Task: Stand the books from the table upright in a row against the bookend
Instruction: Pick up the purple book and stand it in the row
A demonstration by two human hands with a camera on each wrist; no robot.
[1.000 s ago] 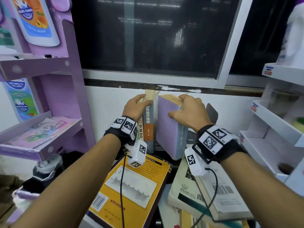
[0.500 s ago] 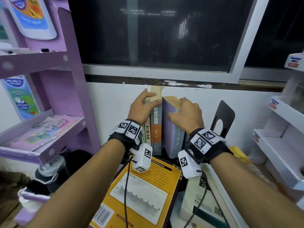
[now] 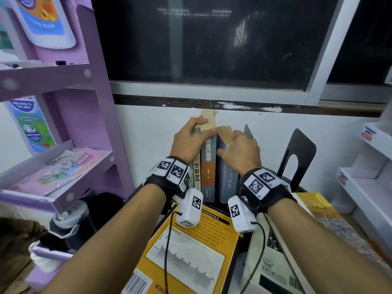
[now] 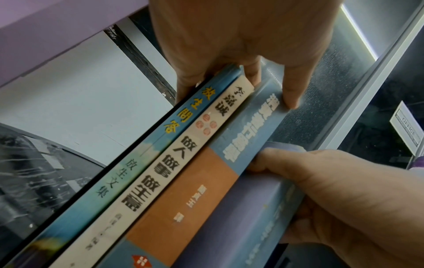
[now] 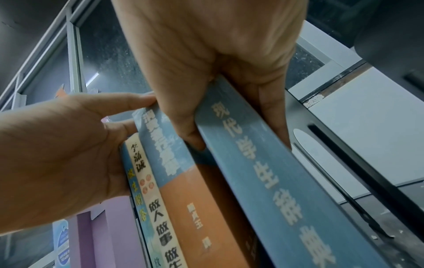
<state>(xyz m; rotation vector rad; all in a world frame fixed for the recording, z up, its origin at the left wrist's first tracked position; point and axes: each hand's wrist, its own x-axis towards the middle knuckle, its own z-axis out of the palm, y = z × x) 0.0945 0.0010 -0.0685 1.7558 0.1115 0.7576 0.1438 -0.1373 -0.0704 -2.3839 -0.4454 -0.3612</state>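
Left of my left hand (image 3: 189, 143) stands the purple shelf unit (image 3: 93, 115), a bottle picture on it reading "PEACH". Below both wrists lies the yellow book (image 3: 191, 251), flat on the table with a barcode at its corner. Right of my right hand (image 3: 239, 154), apart from the row, stands the black bookend (image 3: 297, 153). My right hand grips the top of the grey-blue book (image 5: 263, 172), spine "现代学生", thumb on one face and fingers on the other, upright beside the blue-and-orange book (image 4: 206, 181). My left hand curls over the tops of the cream book (image 4: 165, 159), reading "做人做事", and the thin blue book (image 4: 128, 163), reading "放生問答".
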